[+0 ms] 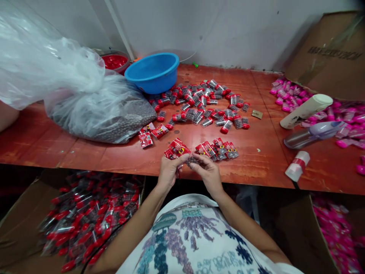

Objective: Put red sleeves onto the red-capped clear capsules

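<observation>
In front of my body, both hands meet at the table's near edge around a small clear packet of dark beads (192,161). My right hand (209,173) is closed on it between thumb and fingers. My left hand (170,169) pinches its other end; the fingertips there are partly hidden. Just beyond my left hand lie several red printed packets (177,146). A row of red-topped packets with dark contents (218,149) lies beyond my right hand. More red packets (146,140) rest farther left, beside the bag.
Clear red-capped tubes of dark beads (199,101) spread across the table (137,163). Left stand a big plastic bag of dark beads (114,114) and a blue basin (154,72). Bottles (308,110) and pink tubes (353,125) lie right. A box of red-capped tubes (94,217) sits below.
</observation>
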{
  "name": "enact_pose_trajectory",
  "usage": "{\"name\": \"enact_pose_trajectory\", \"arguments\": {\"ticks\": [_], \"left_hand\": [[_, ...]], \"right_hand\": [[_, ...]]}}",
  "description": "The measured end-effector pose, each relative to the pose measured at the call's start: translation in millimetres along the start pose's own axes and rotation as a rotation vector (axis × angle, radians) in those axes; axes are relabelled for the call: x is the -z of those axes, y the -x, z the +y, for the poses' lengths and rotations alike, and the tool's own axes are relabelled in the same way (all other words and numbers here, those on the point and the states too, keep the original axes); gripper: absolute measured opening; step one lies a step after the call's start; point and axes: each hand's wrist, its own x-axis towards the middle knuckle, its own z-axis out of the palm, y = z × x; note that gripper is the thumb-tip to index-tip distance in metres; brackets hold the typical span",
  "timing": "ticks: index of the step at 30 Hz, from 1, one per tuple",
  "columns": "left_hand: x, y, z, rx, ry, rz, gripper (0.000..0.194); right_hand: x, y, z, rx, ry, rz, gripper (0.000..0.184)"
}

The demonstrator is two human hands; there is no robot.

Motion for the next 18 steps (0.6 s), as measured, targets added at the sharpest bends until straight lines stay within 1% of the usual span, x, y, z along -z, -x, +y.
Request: {"name": "enact_pose_trajectory", "arguments": {"ticks": [2,4,5,7,10,12,14,18], "left_hand": [[0.6,0.8,1.6,0.041,-0.003,-0.058,0.022],[0.7,2.1,2.6,0.07,-0.013,-0.094,0.022],[0.5,2.7,2.5,0.08,-0.022,-0.101,0.022],[0.0,3.7,0.9,0.102,-0.052,-0.108,0.023],[0.0,4.4,-2.4,0.137,-0.119,-0.12,0.025],[0.9,4.2,-3.2,0.155,-0.13,-0.119,0.026],[2.3,3.3,-2.2,0.146,-0.098,-0.097,0.026],[4.4,1.5,0.4,0.088,-0.053,-0.058,0.024]], "right_hand": [[0.0,-2.6,1.9,-0.097,-0.129,-0.008,0.034],[0.6,-3.9,2.5,-0.121,-0.161,-0.014,0.035],[1.2,-4.0,2.3,-0.099,-0.132,-0.009,0.034],[2.7,-3.4,1.6,-0.008,-0.009,0.001,0.035],[6.5,-3.2,1.6,0.115,0.163,-0.01,0.043],[10.3,-4.7,3.0,0.132,0.174,-0.035,0.047],[14.5,-7.3,4.8,0.123,0.148,-0.063,0.047],[19.6,-12.0,6.4,0.132,0.141,-0.131,0.037]]}}
